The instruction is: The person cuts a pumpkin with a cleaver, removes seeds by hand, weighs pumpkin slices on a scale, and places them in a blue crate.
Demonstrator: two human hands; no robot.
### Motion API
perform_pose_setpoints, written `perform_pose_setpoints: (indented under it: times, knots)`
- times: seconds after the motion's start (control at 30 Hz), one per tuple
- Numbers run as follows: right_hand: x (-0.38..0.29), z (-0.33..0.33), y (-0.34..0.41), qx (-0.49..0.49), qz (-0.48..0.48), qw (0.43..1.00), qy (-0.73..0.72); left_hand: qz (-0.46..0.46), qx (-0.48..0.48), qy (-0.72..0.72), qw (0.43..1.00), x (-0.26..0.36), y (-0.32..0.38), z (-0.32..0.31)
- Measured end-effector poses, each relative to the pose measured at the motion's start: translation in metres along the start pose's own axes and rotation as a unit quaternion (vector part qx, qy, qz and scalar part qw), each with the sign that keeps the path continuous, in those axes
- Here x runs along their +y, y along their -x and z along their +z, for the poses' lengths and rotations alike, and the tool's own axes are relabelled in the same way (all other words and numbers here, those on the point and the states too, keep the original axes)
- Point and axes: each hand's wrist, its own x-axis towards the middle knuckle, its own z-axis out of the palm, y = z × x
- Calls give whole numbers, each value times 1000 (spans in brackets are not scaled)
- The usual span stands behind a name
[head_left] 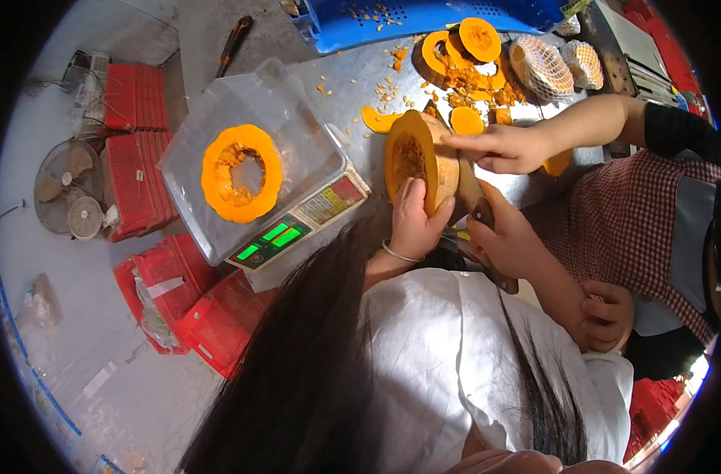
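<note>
My left hand [417, 216] grips the lower end of a hollow pumpkin piece [446, 160] standing on edge on the metal table. My right hand [499, 234] is closed round the handle of a large knife [472, 188], whose blade lies against the rind side of the piece. How deep the blade sits cannot be told. A co-worker's hand [505, 147] points at the top of the piece with one finger. Left of it, a pumpkin ring [242, 173] lies in the clear plastic tray [304, 139] of a digital scale [301, 219].
Behind are stacked pumpkin slices [480, 40], pulp, scattered seeds and net-wrapped pumpkins [541, 66]. A blue crate [420, 21] lies at the table's back, an orange-black tool [235, 44] at the back left. The co-worker in a checked apron [615, 219] stands close at right. Red crates [141, 183] and a fan [70, 178] are at left.
</note>
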Motion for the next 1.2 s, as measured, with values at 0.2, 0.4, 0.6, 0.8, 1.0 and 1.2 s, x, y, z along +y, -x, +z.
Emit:
perform_pose_setpoints:
  times: [0.2, 0.4, 0.6, 0.8, 1.0, 1.2]
  knots:
    - [-10, -5, 8, -74, 131, 988, 40, 19, 21, 46, 999, -6, 5, 6]
    - [-19, -4, 4, -98, 149, 980, 84, -14, 38, 121, 992, -12, 10, 10]
    - [37, 16, -20, -40, 43, 986, 158, -42, 57, 221, 973, -7, -6, 13]
    - [-6, 8, -29, -62, 77, 959, 267, -93, 110, 343, 928, -2, -25, 14]
    - [-30, -8, -27, -35, 25, 961, 274, -175, 108, 436, 876, 19, -45, 10]
    - [-23, -12, -17, -39, 42, 962, 267, -160, 81, 393, 902, 18, -46, 18]
